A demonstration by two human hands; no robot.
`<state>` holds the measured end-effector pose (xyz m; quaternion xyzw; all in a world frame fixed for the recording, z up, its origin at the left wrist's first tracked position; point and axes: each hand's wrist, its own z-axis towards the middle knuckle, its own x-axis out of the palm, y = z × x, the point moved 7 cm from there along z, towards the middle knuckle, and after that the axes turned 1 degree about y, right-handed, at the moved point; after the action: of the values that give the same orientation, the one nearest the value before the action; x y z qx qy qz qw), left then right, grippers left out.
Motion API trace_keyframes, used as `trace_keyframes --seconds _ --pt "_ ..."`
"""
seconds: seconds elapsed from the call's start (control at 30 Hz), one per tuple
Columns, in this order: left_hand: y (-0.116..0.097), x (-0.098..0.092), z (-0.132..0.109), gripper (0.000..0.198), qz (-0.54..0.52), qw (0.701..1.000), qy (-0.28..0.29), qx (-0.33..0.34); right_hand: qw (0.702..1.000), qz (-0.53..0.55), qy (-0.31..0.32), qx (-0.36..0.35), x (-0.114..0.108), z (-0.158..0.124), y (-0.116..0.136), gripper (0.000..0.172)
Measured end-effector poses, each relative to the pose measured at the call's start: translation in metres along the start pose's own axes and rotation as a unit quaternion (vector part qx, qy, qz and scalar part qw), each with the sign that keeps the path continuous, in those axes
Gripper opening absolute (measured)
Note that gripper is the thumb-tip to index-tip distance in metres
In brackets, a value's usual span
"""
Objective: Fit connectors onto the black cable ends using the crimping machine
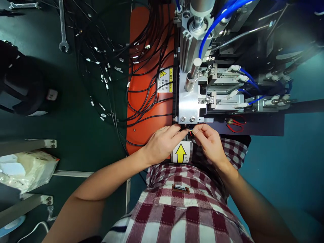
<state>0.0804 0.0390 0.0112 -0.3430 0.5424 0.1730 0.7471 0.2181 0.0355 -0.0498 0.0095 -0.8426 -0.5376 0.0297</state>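
Observation:
Both hands meet just below the front edge of a metal machine fixture (188, 101). My left hand (164, 141) comes in from the left, its thumb and fingertips closed at one end of some thin coloured wires (190, 133). My right hand (209, 141) pinches the other side of these wires between thumb and index finger. Red shows among the wires; their exact ends are too small to make out. Right below the fingers lies a white label with a yellow arrow (181, 153) on the machine's track.
Black cables with silver connector ends (106, 72) spread over the dark table and an orange-red panel (138, 135). Red-handled pliers (235, 124) lie right of the fixture. Left stand a wrench (62, 27), a black machine (22, 81) and a plastic-wrapped box (32, 168). Blue air hoses (210, 32) hang above.

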Motion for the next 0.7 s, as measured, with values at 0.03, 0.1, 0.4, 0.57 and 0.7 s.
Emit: trace_keyframes --seconds 0.03,0.1,0.4,0.57,0.7 --pt "0.0000 0.0000 -0.0001 0.035 -0.004 1.000 -0.001 0.001 1.000 -0.003 0.001 -0.003 0.0001 -0.0001 0.0006 0.024" --pt "-0.0001 -0.0005 -0.0002 0.035 -0.008 1.000 -0.004 0.003 1.000 -0.008 0.002 -0.006 0.0002 -0.0001 0.0011 0.024" --pt "-0.0026 -0.0037 0.0006 0.030 0.004 0.999 -0.030 0.014 1.000 -0.002 0.000 -0.010 -0.0002 0.0007 -0.0010 0.021" --pt "-0.0040 -0.0044 0.0013 0.028 0.014 0.999 -0.032 0.024 0.999 -0.026 -0.007 -0.019 -0.0012 -0.0004 -0.0011 0.020" --pt "-0.0053 -0.0036 0.0035 0.029 0.016 0.999 -0.006 0.031 0.998 -0.051 -0.020 -0.023 -0.0004 -0.0013 -0.0039 0.019"
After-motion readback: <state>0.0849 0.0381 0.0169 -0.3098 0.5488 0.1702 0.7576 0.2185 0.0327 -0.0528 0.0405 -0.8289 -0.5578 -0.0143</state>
